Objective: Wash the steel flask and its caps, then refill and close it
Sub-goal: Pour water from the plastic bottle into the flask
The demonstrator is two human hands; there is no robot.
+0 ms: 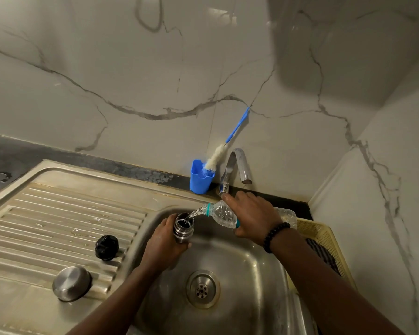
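My left hand (166, 243) grips the steel flask (183, 227) upright over the sink basin, its mouth uncovered. My right hand (250, 215) holds a clear plastic water bottle (221, 213) tipped to the left, and water runs from its neck into the flask's mouth. On the ribbed drainboard to the left lie the black inner cap (106, 247) and, nearer to me, the round steel outer cap (72, 283). Both caps sit apart from the flask.
The steel sink (249, 269) has a drain (202, 288) at its middle. A bent tap (236, 165) stands behind my right hand. A blue cup (200, 178) holding a bottle brush (219, 155) stands by the wall. A yellow basket (324, 240) sits at the right.
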